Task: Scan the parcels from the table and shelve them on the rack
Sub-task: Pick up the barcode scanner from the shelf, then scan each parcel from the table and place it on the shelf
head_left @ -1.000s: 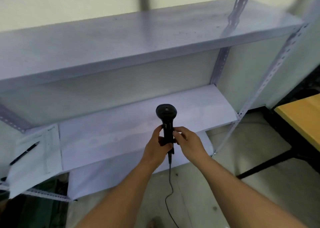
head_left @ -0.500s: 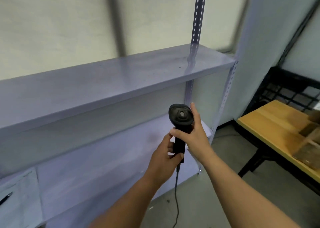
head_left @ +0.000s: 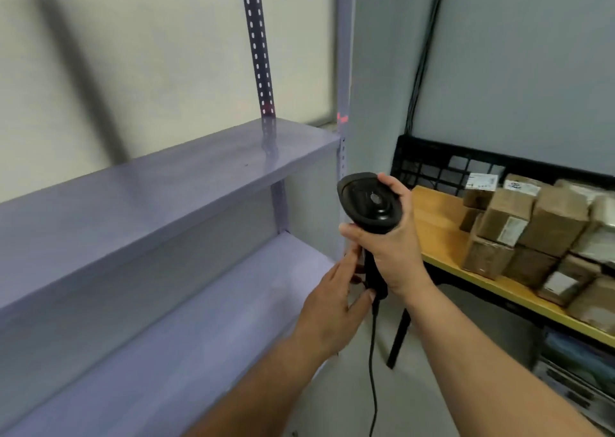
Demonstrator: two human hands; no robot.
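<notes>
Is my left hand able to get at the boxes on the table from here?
Likely not: the left hand pinches the scanner handle, and the boxes sit on the table beyond the right hand.

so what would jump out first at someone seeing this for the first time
A black scanner sits dead centre, the right hand round its neck and the left hand at its handle. To the right, brown parcels are piled on a wooden table. The grey rack fills the left side.

Wooden table (head_left: 436,237) stacked with cardboard parcels (head_left: 519,230), grey rack (head_left: 166,203) beside it
</notes>
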